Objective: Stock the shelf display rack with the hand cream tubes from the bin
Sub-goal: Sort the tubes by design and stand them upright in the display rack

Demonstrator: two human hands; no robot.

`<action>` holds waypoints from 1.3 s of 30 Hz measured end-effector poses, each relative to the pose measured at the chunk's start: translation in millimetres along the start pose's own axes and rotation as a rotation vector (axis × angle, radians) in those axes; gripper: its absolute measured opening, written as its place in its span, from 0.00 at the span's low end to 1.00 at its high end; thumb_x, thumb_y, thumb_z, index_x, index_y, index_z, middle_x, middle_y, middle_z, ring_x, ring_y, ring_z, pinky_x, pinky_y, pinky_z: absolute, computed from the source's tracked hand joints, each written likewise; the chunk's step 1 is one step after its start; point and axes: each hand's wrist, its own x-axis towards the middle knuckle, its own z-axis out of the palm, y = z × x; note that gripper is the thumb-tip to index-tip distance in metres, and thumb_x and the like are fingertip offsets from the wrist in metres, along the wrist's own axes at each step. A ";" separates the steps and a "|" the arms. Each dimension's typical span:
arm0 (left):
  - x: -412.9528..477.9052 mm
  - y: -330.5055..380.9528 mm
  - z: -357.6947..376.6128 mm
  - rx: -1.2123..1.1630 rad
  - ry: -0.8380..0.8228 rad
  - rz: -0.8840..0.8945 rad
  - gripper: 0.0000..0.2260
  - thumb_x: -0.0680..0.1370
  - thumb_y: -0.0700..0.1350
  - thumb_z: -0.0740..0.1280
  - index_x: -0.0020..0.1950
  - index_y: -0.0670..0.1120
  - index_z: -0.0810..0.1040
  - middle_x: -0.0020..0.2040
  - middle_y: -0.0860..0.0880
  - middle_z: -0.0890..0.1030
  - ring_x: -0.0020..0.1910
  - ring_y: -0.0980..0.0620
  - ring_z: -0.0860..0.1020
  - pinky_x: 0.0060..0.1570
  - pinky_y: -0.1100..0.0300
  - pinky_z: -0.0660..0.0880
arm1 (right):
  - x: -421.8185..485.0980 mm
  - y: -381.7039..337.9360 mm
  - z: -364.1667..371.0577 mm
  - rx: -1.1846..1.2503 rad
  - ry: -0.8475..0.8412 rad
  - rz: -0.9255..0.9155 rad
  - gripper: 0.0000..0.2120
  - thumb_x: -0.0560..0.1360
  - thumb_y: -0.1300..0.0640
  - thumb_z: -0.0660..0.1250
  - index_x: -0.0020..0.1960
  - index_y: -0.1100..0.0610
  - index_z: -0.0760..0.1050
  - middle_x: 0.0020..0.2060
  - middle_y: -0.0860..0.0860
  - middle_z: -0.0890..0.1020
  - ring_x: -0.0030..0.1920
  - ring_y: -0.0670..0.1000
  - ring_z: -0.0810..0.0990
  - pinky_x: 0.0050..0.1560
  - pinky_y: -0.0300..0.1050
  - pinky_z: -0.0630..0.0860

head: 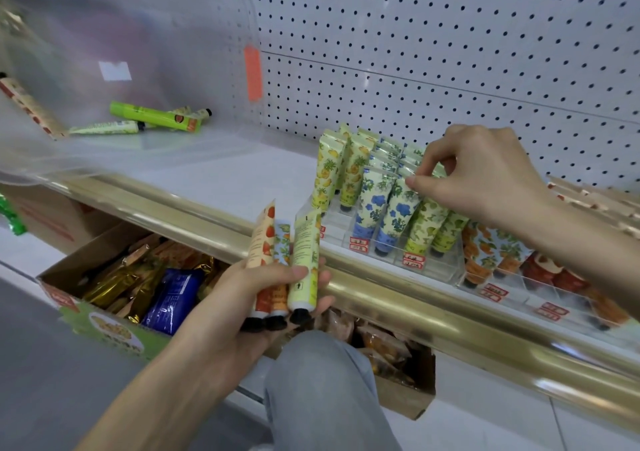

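Note:
My left hand (263,288) grips three hand cream tubes (301,260) upright, caps down, just below the shelf's gold edge. My right hand (485,177) reaches over the clear display rack (446,263) on the shelf; thumb and forefinger pinch the top of a green-patterned tube (426,222) standing in the rack. Yellow, blue and green tubes stand in rows there, caps down. The clear plastic bin (194,52) lies tilted on the shelf at upper left, with a few tubes (156,118) loose inside.
A white pegboard wall (450,52) backs the shelf. More racks with orange and red tubes (502,253) stand at right. Below the gold shelf rail (415,308), an open cardboard box of snack packets (145,284) sits. My grey-trousered knee (322,381) is under the shelf edge.

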 end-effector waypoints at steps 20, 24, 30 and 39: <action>-17.0 1.4 17.9 0.380 -0.152 0.110 0.18 0.63 0.36 0.73 0.50 0.51 0.84 0.51 0.43 0.85 0.52 0.45 0.83 0.56 0.50 0.77 | -8.0 -32.9 -35.2 0.491 -0.340 -0.201 0.13 0.65 0.42 0.70 0.46 0.47 0.83 0.38 0.47 0.83 0.38 0.45 0.78 0.45 0.43 0.76; -24.7 6.9 18.7 0.140 -0.379 0.076 0.18 0.64 0.35 0.74 0.54 0.44 0.84 0.51 0.43 0.85 0.48 0.48 0.84 0.45 0.56 0.80 | -6.4 -41.1 -38.2 0.703 -0.597 -0.305 0.18 0.66 0.50 0.70 0.54 0.55 0.81 0.49 0.52 0.84 0.49 0.50 0.83 0.54 0.46 0.78; -31.3 15.6 20.4 0.024 -0.601 0.030 0.16 0.69 0.37 0.74 0.56 0.42 0.82 0.52 0.44 0.84 0.50 0.51 0.83 0.46 0.60 0.80 | 0.5 -33.3 -39.0 0.966 -0.673 -0.238 0.16 0.62 0.55 0.73 0.50 0.53 0.82 0.54 0.52 0.83 0.45 0.44 0.84 0.45 0.32 0.77; -29.8 10.2 19.2 0.209 -0.317 0.104 0.18 0.62 0.35 0.74 0.51 0.44 0.84 0.50 0.39 0.84 0.48 0.43 0.84 0.44 0.53 0.81 | -0.6 -40.2 -25.5 1.002 -0.477 -0.125 0.10 0.57 0.52 0.75 0.34 0.57 0.81 0.26 0.46 0.79 0.27 0.42 0.73 0.28 0.31 0.69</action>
